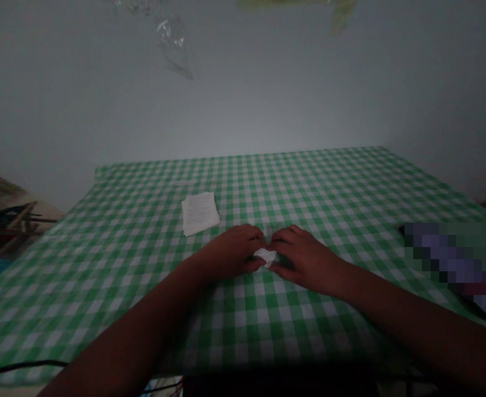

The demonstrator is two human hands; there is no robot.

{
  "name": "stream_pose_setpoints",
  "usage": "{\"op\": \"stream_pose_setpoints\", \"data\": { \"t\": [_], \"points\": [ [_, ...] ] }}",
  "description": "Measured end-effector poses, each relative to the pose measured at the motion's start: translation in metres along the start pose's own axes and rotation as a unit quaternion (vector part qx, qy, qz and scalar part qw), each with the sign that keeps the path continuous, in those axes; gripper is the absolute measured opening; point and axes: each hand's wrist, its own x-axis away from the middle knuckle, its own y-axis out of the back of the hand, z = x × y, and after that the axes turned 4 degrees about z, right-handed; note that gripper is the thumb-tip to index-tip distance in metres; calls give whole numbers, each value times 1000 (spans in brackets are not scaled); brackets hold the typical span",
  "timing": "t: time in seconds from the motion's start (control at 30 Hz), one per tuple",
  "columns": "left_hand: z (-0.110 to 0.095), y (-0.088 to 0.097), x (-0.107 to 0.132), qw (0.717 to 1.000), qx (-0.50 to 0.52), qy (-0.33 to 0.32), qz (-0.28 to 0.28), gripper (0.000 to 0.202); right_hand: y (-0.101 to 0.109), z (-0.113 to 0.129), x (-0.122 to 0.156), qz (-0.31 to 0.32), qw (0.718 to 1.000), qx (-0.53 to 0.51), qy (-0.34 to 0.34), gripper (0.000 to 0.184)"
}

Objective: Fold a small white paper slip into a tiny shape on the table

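Note:
My left hand (233,251) and my right hand (304,259) meet at the middle of a table covered with a green and white checked cloth (350,187). Both hands are closed, fingertips pinching a small folded white piece of paper (266,256) that rests low on the cloth between them. Only a small part of that paper shows; the rest is hidden under my fingers. A small stack of white paper sheets (199,213) lies flat on the cloth just beyond my left hand, apart from it.
A blurred dark object (458,262) lies at the right edge of the table. A plain wall (243,99) rises behind the table's far edge. Cluttered items (3,220) sit on the floor to the left. A black cable (19,366) runs along the near left edge.

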Motion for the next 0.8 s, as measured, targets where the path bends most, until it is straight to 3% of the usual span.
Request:
{"op": "stream_pose_setpoints", "data": {
  "t": [0.13,0.37,0.6,0.8],
  "points": [
    [-1,1,0,1000,-10,-2,1,25,0,1,-1,3,1000,7,-7,33],
    [-1,7,2,1000,23,1,7,42,-1,1,-2,2,1000,18,-9,34],
    [1,6,-1,1000,21,-2,-8,19,4,4,-6,0,1000,7,-12,30],
    [0,9,-2,998,67,5,-7,18,7,4,-6,-34,997,-64,8,28]
  ]
}}
